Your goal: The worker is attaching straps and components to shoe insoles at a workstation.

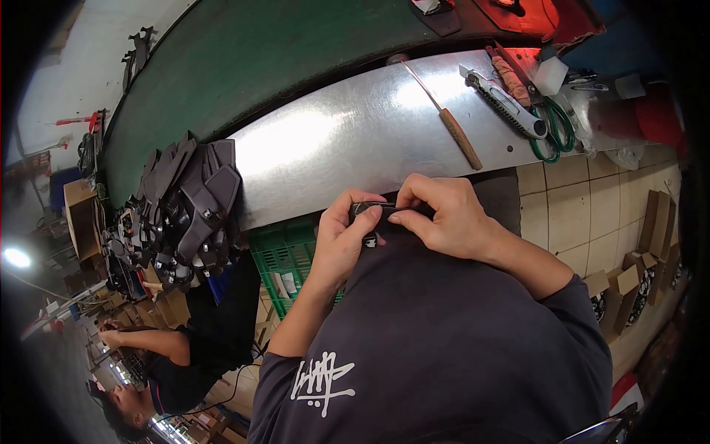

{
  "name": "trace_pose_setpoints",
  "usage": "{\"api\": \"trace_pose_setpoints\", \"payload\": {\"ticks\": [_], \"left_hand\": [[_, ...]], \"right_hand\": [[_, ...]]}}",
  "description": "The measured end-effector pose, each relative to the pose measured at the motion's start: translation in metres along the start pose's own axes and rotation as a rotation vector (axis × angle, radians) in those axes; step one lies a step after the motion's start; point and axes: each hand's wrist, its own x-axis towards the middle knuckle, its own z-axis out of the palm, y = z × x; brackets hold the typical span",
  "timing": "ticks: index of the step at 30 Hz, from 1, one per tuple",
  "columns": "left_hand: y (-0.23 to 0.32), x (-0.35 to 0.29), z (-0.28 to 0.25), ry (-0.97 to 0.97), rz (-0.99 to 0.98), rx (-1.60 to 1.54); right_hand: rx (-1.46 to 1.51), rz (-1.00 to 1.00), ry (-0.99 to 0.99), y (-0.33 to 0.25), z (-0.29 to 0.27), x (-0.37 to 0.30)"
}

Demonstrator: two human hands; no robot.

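Note:
Both hands are close together in front of my body, just below the edge of the metal worktop. My left hand [345, 232] pinches a dark strap-like piece [376, 210] between thumb and fingers. Its right end is gripped by my right hand [442, 214], thumb and forefinger closed on it. A small pale bit shows under the left fingers. The dark piece blends into my shirt, so its full shape cannot be made out.
On the metal worktop [325, 148] lie a wooden-handled thin tool [458, 138], a utility knife [509, 103] and green-handled scissors [556, 126]. Dark straps with metal fittings [200, 200] hang in a pile at left. Below is a green crate [285, 259]. A co-worker [166, 370] is at lower left.

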Motion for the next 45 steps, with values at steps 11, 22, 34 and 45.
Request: {"api": "trace_pose_setpoints", "payload": {"ticks": [11,22,34,45], "left_hand": [[0.002,0.011,-0.01,-0.001,-0.018,-0.06],[0.001,0.005,-0.021,-0.102,0.181,-0.115],[-0.031,0.007,-0.075,0.284,0.051,-0.595],[-0.029,0.027,-0.061,0.22,-0.127,-0.756]], "right_hand": [[0.017,0.0,-0.031,0.002,-0.001,0.011],[0.203,0.203,-0.252,-0.004,-0.009,0.046],[-0.913,-0.088,0.295,0.082,-0.02,0.055],[0.368,0.279,-0.095,0.015,0.012,0.017]]}}
